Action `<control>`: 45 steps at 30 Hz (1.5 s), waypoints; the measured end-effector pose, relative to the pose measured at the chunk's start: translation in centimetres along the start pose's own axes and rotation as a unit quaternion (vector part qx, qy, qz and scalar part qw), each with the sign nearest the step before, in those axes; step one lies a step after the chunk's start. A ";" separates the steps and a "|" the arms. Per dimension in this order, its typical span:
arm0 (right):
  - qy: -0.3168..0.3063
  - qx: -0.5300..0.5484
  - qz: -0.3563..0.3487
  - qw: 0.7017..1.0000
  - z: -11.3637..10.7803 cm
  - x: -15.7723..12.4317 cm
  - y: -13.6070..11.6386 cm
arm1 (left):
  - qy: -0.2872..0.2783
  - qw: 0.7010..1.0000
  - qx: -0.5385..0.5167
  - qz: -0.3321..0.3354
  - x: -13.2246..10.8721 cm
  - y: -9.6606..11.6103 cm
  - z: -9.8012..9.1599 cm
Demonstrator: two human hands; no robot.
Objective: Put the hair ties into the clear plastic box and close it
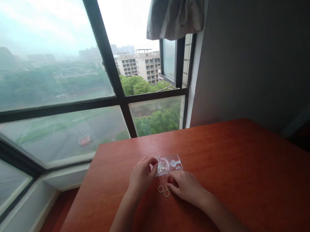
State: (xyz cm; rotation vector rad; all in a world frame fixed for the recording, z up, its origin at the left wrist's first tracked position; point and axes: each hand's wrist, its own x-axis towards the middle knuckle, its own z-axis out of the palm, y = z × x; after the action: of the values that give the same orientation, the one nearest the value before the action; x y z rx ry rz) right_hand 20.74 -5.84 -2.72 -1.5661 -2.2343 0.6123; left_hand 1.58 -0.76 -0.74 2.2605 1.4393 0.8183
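A small clear plastic compartment box lies on the table with its lid folded open to the right. Small round items sit in its compartments, too small to make out. My left hand is closed at the box's left side, thumb and fingertips on that edge and covering part of it. In front of the box, two pale thin rings, one on the left and one nearer me, rest flat. My right hand pinches a third ring beside them, partly hidden by the fingertips.
The reddish-brown wooden table reaches to the windows. Dark window frames stand beyond its far edge, with one pane swung outward. A curtain hangs at the upper right beside a grey wall.
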 end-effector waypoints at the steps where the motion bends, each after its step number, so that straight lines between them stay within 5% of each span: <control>1: 0.001 -0.003 -0.001 1.000 0.0 0.0 0.1 | -0.001 1.000 0.001 0.001 0.0 0.0 0.0; 16: 0.026 -0.031 0.015 0.999 0.1 0.1 0.2 | -0.003 1.000 -0.028 0.006 0.1 0.5 0.1; 22: 0.094 -0.009 0.032 0.995 -0.1 0.3 0.6 | -0.061 0.990 -0.125 0.010 -0.1 1.9 0.8; 35: 0.128 -0.013 0.019 0.992 0.2 0.4 0.8 | -0.110 0.987 -0.121 0.012 -0.3 2.6 1.1; 45: 0.115 0.012 0.018 0.993 -0.2 0.2 0.5 | -0.066 0.995 -0.074 0.012 -0.2 1.8 1.3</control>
State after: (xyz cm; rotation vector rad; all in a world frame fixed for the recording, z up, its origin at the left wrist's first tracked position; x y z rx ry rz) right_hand 21.22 -5.46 -2.80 -1.5822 -2.0259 0.4419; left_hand 3.59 -1.66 -0.77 2.1810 1.2525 0.7408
